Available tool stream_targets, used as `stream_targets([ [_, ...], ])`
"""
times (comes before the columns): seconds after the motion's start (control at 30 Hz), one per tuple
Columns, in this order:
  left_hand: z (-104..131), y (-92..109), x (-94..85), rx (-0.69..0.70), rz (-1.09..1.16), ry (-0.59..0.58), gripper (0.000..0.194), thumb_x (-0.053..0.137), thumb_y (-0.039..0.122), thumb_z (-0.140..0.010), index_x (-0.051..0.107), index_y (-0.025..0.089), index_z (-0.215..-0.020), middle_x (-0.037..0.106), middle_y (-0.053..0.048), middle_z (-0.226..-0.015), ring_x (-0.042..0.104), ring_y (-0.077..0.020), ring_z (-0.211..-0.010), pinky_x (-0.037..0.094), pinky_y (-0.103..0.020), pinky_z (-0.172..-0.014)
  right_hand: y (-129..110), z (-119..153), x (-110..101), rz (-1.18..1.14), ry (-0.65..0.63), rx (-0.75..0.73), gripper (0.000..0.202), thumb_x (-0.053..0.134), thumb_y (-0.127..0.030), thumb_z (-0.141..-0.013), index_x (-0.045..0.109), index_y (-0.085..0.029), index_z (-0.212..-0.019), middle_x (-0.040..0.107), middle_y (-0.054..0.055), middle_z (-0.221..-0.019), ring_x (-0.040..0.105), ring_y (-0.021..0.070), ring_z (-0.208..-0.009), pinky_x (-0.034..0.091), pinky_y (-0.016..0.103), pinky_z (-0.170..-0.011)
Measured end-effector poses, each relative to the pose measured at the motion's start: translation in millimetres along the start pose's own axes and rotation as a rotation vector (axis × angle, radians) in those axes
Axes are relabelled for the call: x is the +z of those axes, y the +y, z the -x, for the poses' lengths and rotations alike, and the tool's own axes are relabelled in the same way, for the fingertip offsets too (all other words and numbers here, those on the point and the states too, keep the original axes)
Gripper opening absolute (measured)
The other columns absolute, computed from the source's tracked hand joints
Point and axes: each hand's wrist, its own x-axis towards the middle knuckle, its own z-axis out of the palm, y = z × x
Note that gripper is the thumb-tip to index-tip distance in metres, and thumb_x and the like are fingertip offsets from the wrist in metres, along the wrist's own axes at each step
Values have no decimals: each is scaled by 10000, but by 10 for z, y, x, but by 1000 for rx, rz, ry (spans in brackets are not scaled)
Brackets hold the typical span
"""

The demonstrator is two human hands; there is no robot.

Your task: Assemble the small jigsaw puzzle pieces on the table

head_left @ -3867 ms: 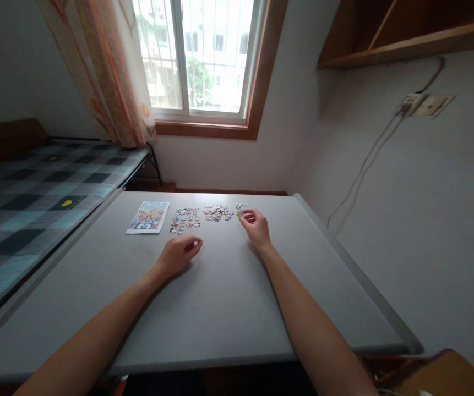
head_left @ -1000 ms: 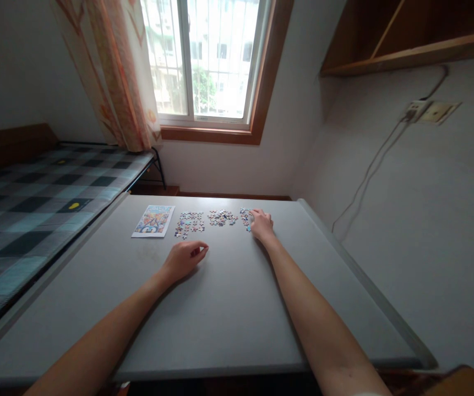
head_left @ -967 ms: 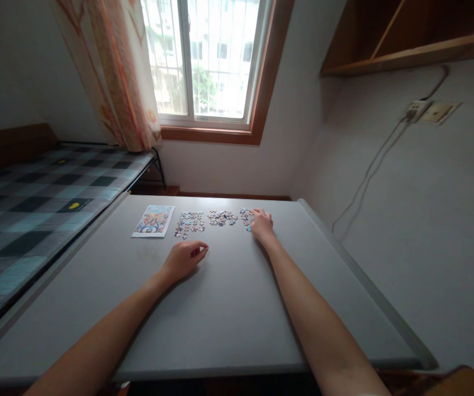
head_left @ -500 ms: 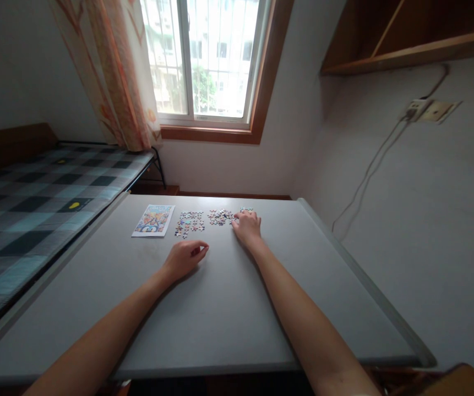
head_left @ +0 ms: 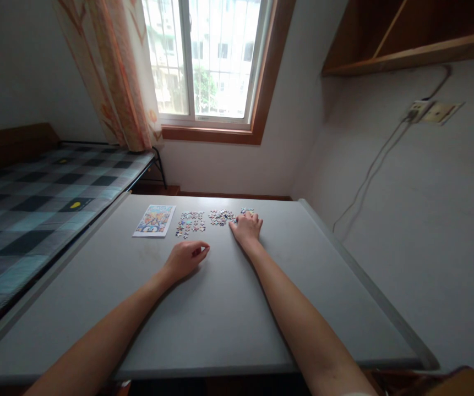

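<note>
My left hand (head_left: 187, 258) rests on the white table (head_left: 212, 319), its fingers curled and thumb and forefinger meeting. Whatever they may hold is too small to make out. Beyond it lie jigsaw pieces set out in loose rows (head_left: 191, 221). To their right is a denser heap of jigsaw pieces (head_left: 222, 218). My right hand (head_left: 247, 227) is palm down at the right of this heap, fingers apart, with the thumb out toward the heap. Its fingertips reach a small group of pieces (head_left: 246, 210), partly hidden behind them.
A printed picture sheet (head_left: 154, 221) lies left of the pieces. A bed with a checked cover (head_left: 83, 187) stands along the table's left side. Behind are a window (head_left: 203, 66) and a curtain (head_left: 113, 77). A cable (head_left: 369, 176) hangs on the right wall below a wooden shelf (head_left: 418, 52).
My right hand has shifted very slightly, its thumb now a little farther left and lower, beside the heap's edge. My left hand stays in place.
</note>
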Motion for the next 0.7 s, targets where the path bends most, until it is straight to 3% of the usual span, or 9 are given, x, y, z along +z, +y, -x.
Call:
stream_targets([
  [0.43,1,13,-10,-5,-10,-2,245,507,349,-876,698,197,-856,605,18,-596,503,-89,-529,363,-199,-553,-17,36,-99,-137,26,1,307,560,-438,-832,687,-182,-943,611,132,-1067,451,289,-1070,306,413,-880],
  [0.57,0,-1,2,-1,21,4,235,517,344,-871,699,196,-874,618,13,-609,521,-91,-536,382,-197,-550,-60,139,-185,-351,45,-28,287,607,-454,-793,703,-197,-877,649,89,-974,533,252,-988,355,404,-869],
  [0.7,-12,-20,19,2,86,48,216,532,313,-865,687,183,-938,623,10,-628,534,-95,-548,410,-197,-557,-129,289,-168,-710,-81,-89,254,676,-410,-733,715,-175,-821,678,71,-856,602,171,-760,446,324,-760],
])
